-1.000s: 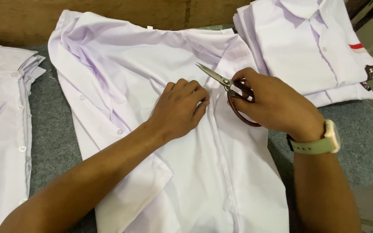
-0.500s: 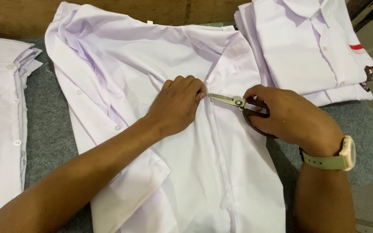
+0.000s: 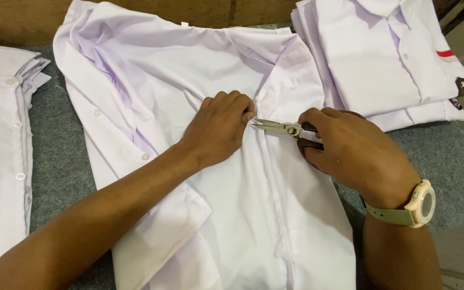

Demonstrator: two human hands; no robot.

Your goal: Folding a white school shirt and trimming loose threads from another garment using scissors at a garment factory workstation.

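The right hand (image 3: 350, 150) gripped scissors (image 3: 277, 128), blades lying level and pointing left toward the left hand (image 3: 218, 129), whose fingertips pinched the white shirt (image 3: 275, 215) at the blade tips.

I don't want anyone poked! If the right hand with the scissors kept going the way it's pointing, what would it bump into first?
Most likely the left hand: the right hand aims its small metal scissors leftward, tips almost touching those fingertips pinching the white cotton shirt.

A shirt (image 3: 189, 215) lies spread on a table (image 3: 60, 161), between a stack (image 3: 1, 161) at left and a stack (image 3: 382, 59) at right.
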